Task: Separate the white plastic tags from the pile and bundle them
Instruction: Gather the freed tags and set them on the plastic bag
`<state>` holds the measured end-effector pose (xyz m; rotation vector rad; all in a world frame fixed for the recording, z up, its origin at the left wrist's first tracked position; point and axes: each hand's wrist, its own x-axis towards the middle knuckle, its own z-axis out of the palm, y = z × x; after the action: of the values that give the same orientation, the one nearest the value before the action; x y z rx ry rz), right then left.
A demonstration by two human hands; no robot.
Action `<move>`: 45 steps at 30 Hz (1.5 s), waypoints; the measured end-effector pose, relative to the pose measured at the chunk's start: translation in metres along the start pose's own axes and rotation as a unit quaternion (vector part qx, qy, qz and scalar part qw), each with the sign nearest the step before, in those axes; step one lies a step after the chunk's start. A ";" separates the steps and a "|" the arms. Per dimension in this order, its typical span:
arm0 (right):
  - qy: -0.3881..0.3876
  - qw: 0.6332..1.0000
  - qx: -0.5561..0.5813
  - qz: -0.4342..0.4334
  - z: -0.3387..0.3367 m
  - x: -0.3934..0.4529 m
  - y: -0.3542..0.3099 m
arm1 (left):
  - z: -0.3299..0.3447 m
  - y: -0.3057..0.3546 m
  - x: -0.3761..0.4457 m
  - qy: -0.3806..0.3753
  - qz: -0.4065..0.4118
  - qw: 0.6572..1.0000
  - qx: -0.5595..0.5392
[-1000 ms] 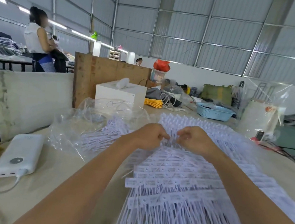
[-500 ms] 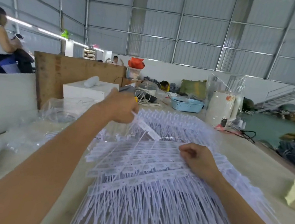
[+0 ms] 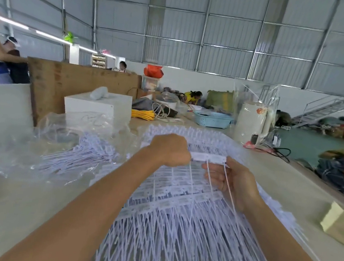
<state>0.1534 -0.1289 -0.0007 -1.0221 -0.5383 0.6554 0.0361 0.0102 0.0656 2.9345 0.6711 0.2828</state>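
Note:
A big pile of white plastic tags [image 3: 177,227] covers the table in front of me, their heads in rows and thin tails fanning toward me. Above the pile my left hand [image 3: 170,150] grips one end of a short strip of tags [image 3: 208,157] held level. My right hand [image 3: 228,179] holds the strip's other end by the thumb, palm turned up, fingers loosely curled under the hanging tails. A second heap of tags [image 3: 82,152] lies to the left inside a clear plastic bag.
The clear plastic bag [image 3: 58,139] spreads at left before a white box [image 3: 98,106] and a wooden board [image 3: 76,80]. Farther back stand a blue basket [image 3: 212,118] and a white kettle [image 3: 252,122]. A cardboard box [image 3: 340,224] sits at right. People work in the background.
My left hand came down from high at the left and my right hand lifted off the pile; both now hold a strip of tags between them. The camera turned slightly.

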 end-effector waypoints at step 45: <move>0.234 0.874 -0.359 -0.229 -0.018 0.009 -0.021 | 0.041 -0.002 -0.002 -0.023 0.030 0.956 -0.292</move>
<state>0.1768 -0.1408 0.0110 -1.6174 -0.5731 -0.2618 0.0420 0.0078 0.0253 2.3865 0.4003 0.3465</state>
